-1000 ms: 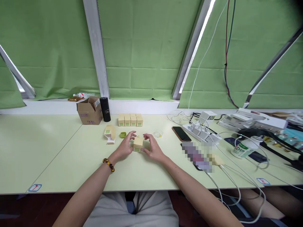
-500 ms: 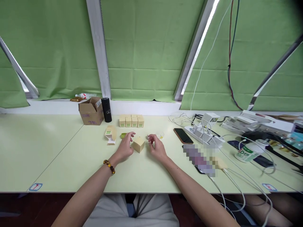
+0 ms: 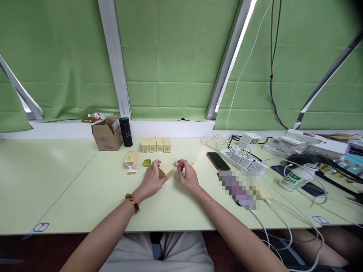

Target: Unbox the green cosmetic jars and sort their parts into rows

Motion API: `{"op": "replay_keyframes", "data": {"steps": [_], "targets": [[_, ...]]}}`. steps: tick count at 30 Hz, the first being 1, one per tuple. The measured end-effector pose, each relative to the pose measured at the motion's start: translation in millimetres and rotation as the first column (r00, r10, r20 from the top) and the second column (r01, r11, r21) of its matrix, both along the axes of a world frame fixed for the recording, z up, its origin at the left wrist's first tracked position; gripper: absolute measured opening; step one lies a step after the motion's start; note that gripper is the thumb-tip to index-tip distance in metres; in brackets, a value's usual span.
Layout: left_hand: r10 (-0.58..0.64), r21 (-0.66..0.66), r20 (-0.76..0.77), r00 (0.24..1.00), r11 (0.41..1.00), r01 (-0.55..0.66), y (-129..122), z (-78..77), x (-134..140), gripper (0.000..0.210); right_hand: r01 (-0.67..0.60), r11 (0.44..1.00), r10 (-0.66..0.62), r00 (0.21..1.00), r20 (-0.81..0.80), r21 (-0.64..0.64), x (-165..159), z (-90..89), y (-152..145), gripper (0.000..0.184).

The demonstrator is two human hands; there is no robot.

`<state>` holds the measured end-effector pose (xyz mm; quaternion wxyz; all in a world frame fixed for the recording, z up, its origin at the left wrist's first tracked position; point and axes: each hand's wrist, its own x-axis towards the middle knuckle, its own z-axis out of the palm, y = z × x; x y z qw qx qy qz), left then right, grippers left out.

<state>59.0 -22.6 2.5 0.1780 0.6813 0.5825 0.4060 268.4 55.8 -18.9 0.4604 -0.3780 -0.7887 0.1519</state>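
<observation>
Closing in since half a second ago, my left hand now wraps the cream box it had been beside; my right hand stays apart, to the box's right. Broad pale table stretches to my left and runs down to its near edge, giving my forearms room, while a power strip and a dark phone crowd the right. Purple print on the cardboard carton is too small to read; on the white bottle I make out a D. My box looks plain, one corner towards me, thumb across its near side. My right fingertips are narrow, near a small pale thing; whether they pinch it, I cannot tell.
</observation>
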Motion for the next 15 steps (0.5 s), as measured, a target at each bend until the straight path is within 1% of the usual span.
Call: {"op": "replay_keyframes", "data": {"steps": [2,6,8,10,13,15], "targets": [[-0.024,0.003,0.03,0.999,1.0,0.024,1.3,1.1,-2.2,0.062,0.006,1.0,-0.006,0.999,-0.034,0.012,-1.0,2.1,-0.2,0.03],[-0.083,-0.03,0.122,0.989,0.996,0.088,2.3,4.3,-5.5,0.071,0.015,1.0,-0.016,0.994,-0.111,-0.013,-6.5,14.8,-0.1,0.027],[-0.111,-0.053,0.166,0.98,0.991,0.121,1.6,5.1,-5.9,0.071,-0.003,0.999,0.0,0.996,-0.091,-0.032,-11.6,25.4,-1.4,0.025],[-0.117,-0.065,0.201,0.973,0.989,0.132,0.3,5.2,-5.8,0.07,-0.028,0.998,0.027,0.999,-0.03,-0.047,-18.6,35.7,-3.8,0.027],[-0.09,-0.027,0.187,0.978,0.995,0.096,-1.5,5.5,-5.9,0.072,-0.052,0.997,0.053,0.998,0.024,-0.05,-30.9,42.9,-8.4,0.035],[-0.076,0.047,0.12,0.99,0.996,0.071,-1.8,6.0,-6.6,0.069,-0.063,0.998,0.063,0.998,-0.018,-0.023,-38.1,40.3,-12.2,0.035]]}}
